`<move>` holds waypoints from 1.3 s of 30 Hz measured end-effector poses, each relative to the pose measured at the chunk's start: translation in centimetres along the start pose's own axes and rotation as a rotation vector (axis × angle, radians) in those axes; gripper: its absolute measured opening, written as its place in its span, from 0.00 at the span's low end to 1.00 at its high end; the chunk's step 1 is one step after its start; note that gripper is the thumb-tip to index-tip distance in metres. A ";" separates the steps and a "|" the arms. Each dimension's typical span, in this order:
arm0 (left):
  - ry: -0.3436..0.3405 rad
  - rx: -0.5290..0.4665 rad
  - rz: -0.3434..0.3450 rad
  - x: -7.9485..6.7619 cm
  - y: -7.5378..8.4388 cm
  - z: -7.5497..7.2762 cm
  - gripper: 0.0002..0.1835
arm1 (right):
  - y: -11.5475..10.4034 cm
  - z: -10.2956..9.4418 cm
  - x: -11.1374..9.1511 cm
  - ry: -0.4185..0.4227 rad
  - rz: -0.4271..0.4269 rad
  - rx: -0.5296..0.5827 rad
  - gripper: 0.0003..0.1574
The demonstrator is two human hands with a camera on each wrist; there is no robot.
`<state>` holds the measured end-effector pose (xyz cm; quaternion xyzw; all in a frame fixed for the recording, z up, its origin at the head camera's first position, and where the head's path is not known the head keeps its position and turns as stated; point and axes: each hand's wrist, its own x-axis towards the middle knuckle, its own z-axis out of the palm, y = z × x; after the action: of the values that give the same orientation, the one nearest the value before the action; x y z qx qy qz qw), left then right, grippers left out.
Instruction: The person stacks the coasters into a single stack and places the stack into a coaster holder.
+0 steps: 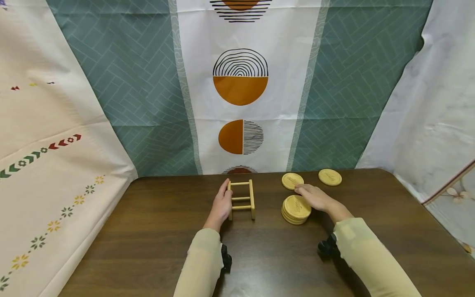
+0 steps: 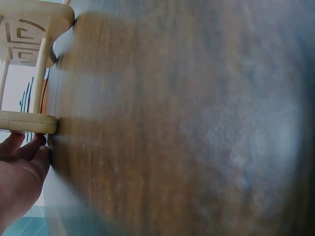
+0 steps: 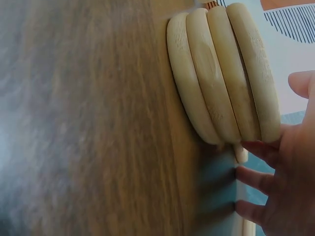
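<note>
On the brown table (image 1: pixel 159 239) stands the wooden rack (image 1: pixel 241 198); the left hand (image 1: pixel 220 206), fingers relaxed, touches its left side, no grip showing. Right of the rack, the right hand (image 1: pixel 317 199) spreads, empty, at the coaster stack (image 1: pixel 296 208); an even rim pinch looks safest. Only the left-wrist view shows the rack's fretwork panel (image 2: pixel 44 14).

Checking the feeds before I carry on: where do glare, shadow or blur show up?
Head: soft sheen on the table at bottom centre, lettering on the stack too soft to read; left wrist: wood grain blurred, pale glare at right, dark shading beside the rack; right wrist: pale glare at left edge, dark streaks by the right fingers, shadow or reflection unclear.
</note>
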<state>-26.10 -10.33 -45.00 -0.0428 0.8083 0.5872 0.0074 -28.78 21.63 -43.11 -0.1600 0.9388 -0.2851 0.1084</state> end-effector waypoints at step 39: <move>-0.009 -0.012 0.012 -0.2 0.1 -0.1 0.28 | 1.0 0.2 -7.4 0.120 -0.003 -0.060 0.28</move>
<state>-25.95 -10.36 -44.88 -0.0355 0.8050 0.5922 0.0075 -22.14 25.02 -43.03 -0.1472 0.9515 -0.2660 0.0465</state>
